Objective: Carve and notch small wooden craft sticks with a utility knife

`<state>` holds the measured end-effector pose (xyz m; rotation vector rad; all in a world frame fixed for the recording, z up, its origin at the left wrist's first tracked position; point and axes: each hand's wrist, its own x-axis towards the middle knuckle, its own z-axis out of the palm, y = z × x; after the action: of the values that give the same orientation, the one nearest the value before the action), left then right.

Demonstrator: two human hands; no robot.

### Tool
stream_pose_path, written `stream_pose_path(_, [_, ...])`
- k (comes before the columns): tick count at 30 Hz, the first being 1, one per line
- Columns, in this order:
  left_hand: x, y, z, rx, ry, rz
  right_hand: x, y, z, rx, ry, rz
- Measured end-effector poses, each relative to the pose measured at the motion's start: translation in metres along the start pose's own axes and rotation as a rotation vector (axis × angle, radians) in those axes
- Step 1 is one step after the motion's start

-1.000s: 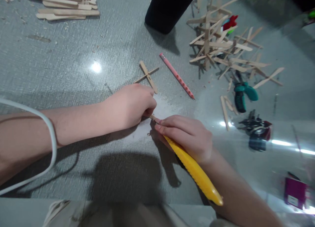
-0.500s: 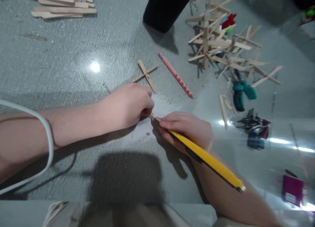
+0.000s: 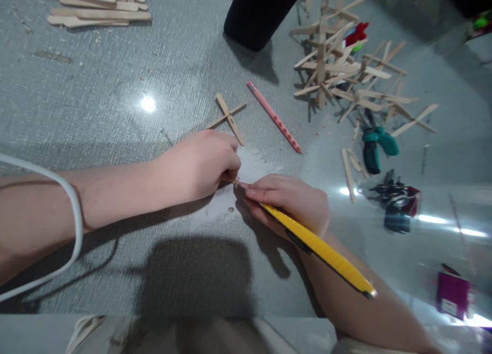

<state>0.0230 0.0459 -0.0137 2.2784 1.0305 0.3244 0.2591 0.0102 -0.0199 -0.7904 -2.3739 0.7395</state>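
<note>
My right hand (image 3: 290,200) is closed around a yellow utility knife (image 3: 319,244), its long handle slanting down to the right past my wrist. The knife's tip end points up-left at a wooden craft stick (image 3: 236,182). Only a short end of that stick shows; the rest is hidden under my left hand (image 3: 209,164), which pinches it against the table. Whether the blade touches the wood is too small to tell. Just above my left knuckles lies a cross of two craft sticks (image 3: 229,117). A pink pencil (image 3: 274,117) rests to its right.
Stacked craft sticks (image 3: 100,8) lie at the upper left. A black container (image 3: 261,16) stands at the top, beside a heap of crossed sticks (image 3: 326,62). Teal-handled pliers (image 3: 372,149), a dark cluttered item (image 3: 397,205) and a purple packet (image 3: 453,295) lie rightward. A white cable (image 3: 75,205) crosses my left forearm.
My right hand and the yellow utility knife have shifted slightly up and to the left, toward the stick end. My left hand stays where it was.
</note>
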Motion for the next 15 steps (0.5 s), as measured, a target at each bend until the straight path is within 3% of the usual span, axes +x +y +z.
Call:
stream_pose_path(6, [0.0, 0.0009, 0.0001, 0.002, -0.007, -0.005, 0.0014, -0.0003, 0.0014, -0.024, -0.015, 0.015])
stream_pose_path(15, [0.002, 0.0011, -0.0019, 0.078, -0.02, 0.003, 0.0063, -0.0059, -0.0053, -0.167, -0.087, -0.106])
